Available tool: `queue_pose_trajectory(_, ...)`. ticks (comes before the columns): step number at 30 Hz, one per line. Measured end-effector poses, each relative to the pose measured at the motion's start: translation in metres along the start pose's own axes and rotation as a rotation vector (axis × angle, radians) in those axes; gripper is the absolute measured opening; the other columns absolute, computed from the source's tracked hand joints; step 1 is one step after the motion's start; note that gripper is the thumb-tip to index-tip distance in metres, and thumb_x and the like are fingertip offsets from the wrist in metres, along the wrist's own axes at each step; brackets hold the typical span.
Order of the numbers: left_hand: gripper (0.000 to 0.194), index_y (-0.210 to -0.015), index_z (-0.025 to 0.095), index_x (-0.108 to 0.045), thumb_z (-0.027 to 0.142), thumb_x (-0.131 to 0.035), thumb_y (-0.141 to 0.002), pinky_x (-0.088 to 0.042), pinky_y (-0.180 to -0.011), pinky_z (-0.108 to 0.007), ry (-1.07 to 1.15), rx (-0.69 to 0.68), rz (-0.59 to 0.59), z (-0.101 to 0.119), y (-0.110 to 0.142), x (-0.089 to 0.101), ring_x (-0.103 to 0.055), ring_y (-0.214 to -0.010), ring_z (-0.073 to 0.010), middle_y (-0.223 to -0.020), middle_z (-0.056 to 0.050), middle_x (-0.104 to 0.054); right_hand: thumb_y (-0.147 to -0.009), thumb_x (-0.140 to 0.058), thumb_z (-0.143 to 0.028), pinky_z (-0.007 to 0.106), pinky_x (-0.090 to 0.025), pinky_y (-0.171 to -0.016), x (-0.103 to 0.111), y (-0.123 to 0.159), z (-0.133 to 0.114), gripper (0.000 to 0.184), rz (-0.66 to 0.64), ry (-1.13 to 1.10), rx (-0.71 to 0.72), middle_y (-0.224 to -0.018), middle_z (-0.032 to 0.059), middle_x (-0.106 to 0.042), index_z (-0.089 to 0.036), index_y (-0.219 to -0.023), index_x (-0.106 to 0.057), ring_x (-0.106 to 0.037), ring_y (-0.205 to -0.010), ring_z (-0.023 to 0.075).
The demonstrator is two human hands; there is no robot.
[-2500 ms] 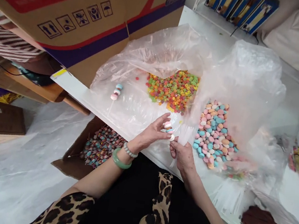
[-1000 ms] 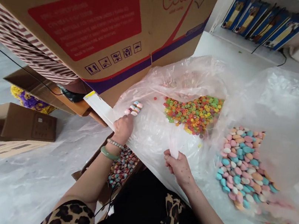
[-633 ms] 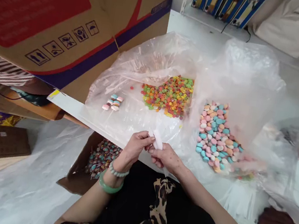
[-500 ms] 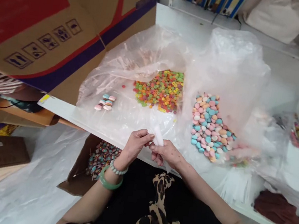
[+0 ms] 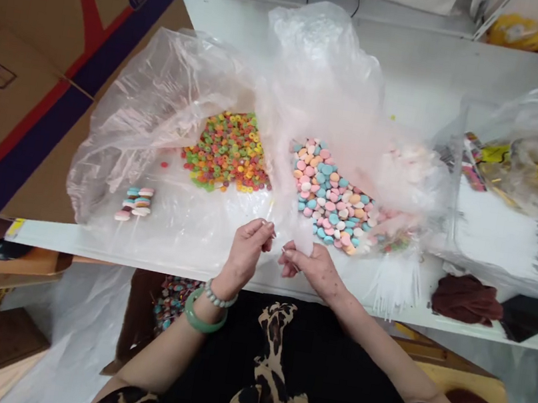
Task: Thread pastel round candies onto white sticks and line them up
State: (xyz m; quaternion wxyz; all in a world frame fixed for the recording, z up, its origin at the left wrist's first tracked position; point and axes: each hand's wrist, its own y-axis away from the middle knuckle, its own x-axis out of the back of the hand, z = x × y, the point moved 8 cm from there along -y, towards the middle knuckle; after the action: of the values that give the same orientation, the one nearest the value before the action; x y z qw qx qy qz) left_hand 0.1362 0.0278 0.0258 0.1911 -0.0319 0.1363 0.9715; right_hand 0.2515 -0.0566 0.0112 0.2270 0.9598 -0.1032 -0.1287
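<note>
My left hand, with a beaded bracelet and a green bangle, is closed in a pinch above the front of the table. Whatever lies between its fingertips is too small to make out. Just to the right, my right hand is closed on a whitish translucent strip that sticks up past the fingers. A small gap separates the two hands. Beyond them lie ring-shaped coloured candies and a pile of pastel round candies. Stacked candies on sticks lie to the left.
Clear plastic bags surround the candies. White sticks, a brown cloth and a black item lie at right. A large carton stands left. Below the table edge, a box holds many small coloured pieces.
My hands have moved apart, the white strip staying in my right hand. The view has swung to the right, showing more of the table's right side.
</note>
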Motion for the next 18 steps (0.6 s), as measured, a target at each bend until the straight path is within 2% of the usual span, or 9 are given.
queue_pose_trajectory(2, 0.032, -0.067, 0.017, -0.057, 0.042, -0.056, -0.086, -0.039, -0.056, -0.024, -0.046, -0.012, -0.078, -0.002, -0.004, -0.026, -0.044, -0.052, -0.0093, -0.050, 0.004, -0.045, -0.072, -0.067, -0.034, 0.022, -0.043, -0.041, 0.012, 0.005, 0.003, 0.023, 0.032, -0.034, -0.001, -0.057, -0.0016, -0.062, -0.015, -0.083, -0.063, -0.053, -0.040, 0.0102)
queue_pose_trajectory(4, 0.032, -0.082, 0.017, -0.063, 0.044, -0.049, -0.091, -0.046, -0.064, -0.026, -0.115, -0.069, -0.144, -0.007, -0.011, -0.050, -0.054, -0.061, -0.0116, -0.064, 0.000, -0.057, -0.071, -0.067, -0.034, 0.020, -0.034, -0.035, 0.040, 0.007, 0.004, 0.023, 0.200, -0.070, 0.040, -0.050, -0.0044, -0.057, -0.015, -0.083, -0.061, -0.044, -0.034, 0.0076)
queue_pose_trajectory(6, 0.031, -0.104, 0.018, -0.063, 0.040, -0.044, -0.094, -0.050, -0.078, -0.031, -0.262, -0.209, -0.227, -0.013, -0.021, -0.073, -0.062, -0.083, -0.0157, -0.092, -0.006, -0.066, -0.071, -0.066, -0.032, 0.020, -0.029, -0.032, 0.072, 0.008, 0.001, 0.024, 0.380, -0.101, 0.102, -0.048, -0.0052, -0.055, -0.015, -0.086, -0.061, -0.041, -0.033, 0.0071)
queue_pose_trajectory(7, 0.029, -0.112, 0.019, -0.061, 0.035, -0.045, -0.093, -0.049, -0.086, -0.033, -0.381, -0.300, -0.271, -0.017, -0.024, -0.083, -0.062, -0.096, -0.0179, -0.107, -0.009, -0.065, -0.070, -0.066, -0.031, 0.020, -0.027, -0.031, 0.084, 0.009, -0.001, 0.025, 0.438, -0.112, 0.125, -0.048, -0.0054, -0.055, -0.015, -0.089, -0.060, -0.040, -0.032, 0.0072)
queue_pose_trajectory(9, 0.032, -0.122, 0.020, -0.057, 0.027, -0.049, -0.091, -0.046, -0.095, -0.037, -0.662, -0.431, -0.329, -0.029, -0.030, -0.096, -0.056, -0.111, -0.0214, -0.123, -0.011, -0.058, -0.070, -0.066, -0.029, 0.020, -0.024, -0.031, 0.101, 0.007, -0.003, 0.027, 0.479, -0.123, 0.147, -0.047, -0.0057, -0.055, -0.015, -0.092, -0.060, -0.039, -0.031, 0.0072)
queue_pose_trajectory(11, 0.035, -0.123, 0.021, -0.055, 0.019, -0.050, -0.089, -0.045, -0.094, -0.037, -0.907, -0.476, -0.354, -0.041, -0.033, -0.099, -0.054, -0.110, -0.0223, -0.119, -0.010, -0.057, -0.069, -0.065, -0.029, 0.020, -0.023, -0.031, 0.105, 0.005, -0.003, 0.028, 0.454, -0.128, 0.135, -0.047, -0.0058, -0.054, -0.015, -0.092, -0.060, -0.038, -0.031, 0.0072)
queue_pose_trajectory(13, 0.032, -0.116, 0.022, -0.059, 0.014, -0.047, -0.087, -0.046, -0.087, -0.034, -1.051, -0.477, -0.409, -0.048, -0.030, -0.094, -0.054, -0.099, -0.0202, -0.106, -0.007, -0.058, -0.067, -0.066, -0.029, 0.020, -0.023, -0.031, 0.104, 0.003, 0.002, 0.028, 0.431, -0.141, 0.101, -0.046, -0.0057, -0.054, -0.015, -0.091, -0.060, -0.038, -0.031, 0.0072)
queue_pose_trajectory(15, 0.027, -0.104, 0.022, -0.061, 0.011, -0.045, -0.085, -0.045, -0.082, -0.030, -1.072, -0.458, -0.494, -0.049, -0.022, -0.084, -0.053, -0.090, -0.0175, -0.096, -0.004, -0.056, -0.066, -0.066, -0.030, 0.020, -0.023, -0.031, 0.102, 0.003, 0.010, 0.029, 0.426, -0.152, 0.066, -0.046, -0.0054, -0.054, -0.014, -0.090, -0.060, -0.038, -0.031, 0.0071)
queue_pose_trajectory(18, 0.017, -0.087, 0.019, -0.060, 0.009, -0.048, -0.079, -0.044, -0.076, -0.027, -0.902, -0.361, -0.527, -0.045, -0.014, -0.061, -0.052, -0.083, -0.0145, -0.090, -0.003, -0.054, -0.066, -0.066, -0.030, 0.019, -0.023, -0.031, 0.101, 0.003, 0.020, 0.028, 0.426, -0.156, 0.034, -0.046, -0.0052, -0.054, -0.015, -0.088, -0.059, -0.038, -0.031, 0.0069)
